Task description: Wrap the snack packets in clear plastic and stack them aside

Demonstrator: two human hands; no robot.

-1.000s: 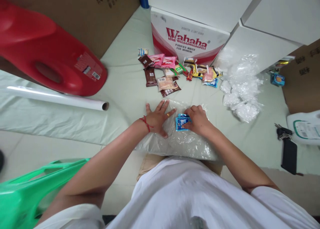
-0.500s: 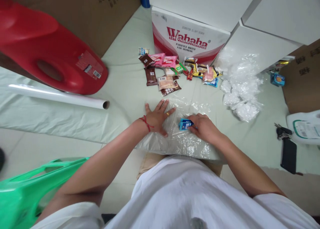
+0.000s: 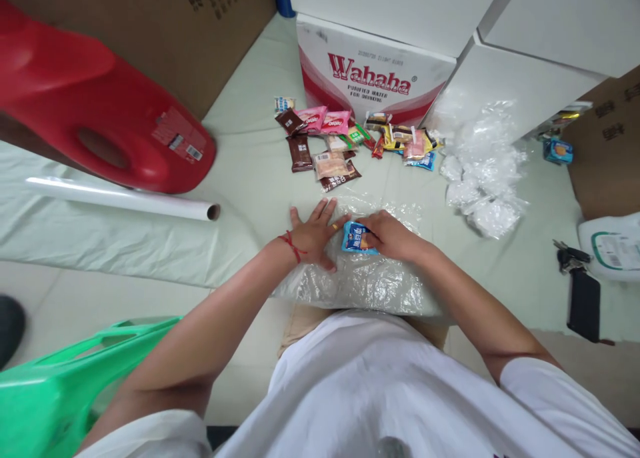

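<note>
My left hand (image 3: 311, 238) lies flat with spread fingers on a clear plastic bag (image 3: 370, 285) at the table's front edge. Just right of it, my right hand (image 3: 393, 237) grips a small blue snack packet (image 3: 354, 238) over the bag. The packet's printed face is turned up, and my fingers cover its right part. Beyond the hands is a loose pile of wrapped snacks: brown packets (image 3: 301, 154), pink packets (image 3: 335, 122), a pale packet (image 3: 330, 165) and yellow ones (image 3: 400, 135).
Crumpled clear plastic (image 3: 493, 191) lies at right, near a black phone (image 3: 583, 305), keys (image 3: 570, 255) and a white bottle (image 3: 613, 245). A red jug (image 3: 140, 125) and a white roll (image 3: 125, 198) are at left. A Wahaba-printed carton (image 3: 370, 71) stands behind; a green stool (image 3: 60, 385) is below left.
My right hand has moved left and slightly away from me with the blue packet, which now shows more of its face beside my left fingers. My left hand has stayed in place.
</note>
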